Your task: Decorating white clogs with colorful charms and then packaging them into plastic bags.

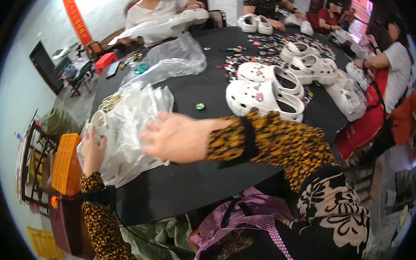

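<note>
A crumpled clear plastic bag [135,110] lies at the left of the black table, with white shapes showing through it. My left hand [93,153] closes on the bag's left edge, just below a white clog [99,119] that shows partly there. Over the bag's right side my right hand [178,136] is stretched out, palm down, its fingers apart and a little blurred. Beyond my right forearm stands a pair of white clogs [248,96] decorated with small charms. A small round blue, green and yellow charm [200,106] lies on the table past my right hand.
Many loose charms [265,51] are scattered over the black table [196,191]. More white clogs [307,65] stand at the right. Another clear bag [179,57] lies at the far left. An orange basket [66,164] is beside the table. Several people sit around it.
</note>
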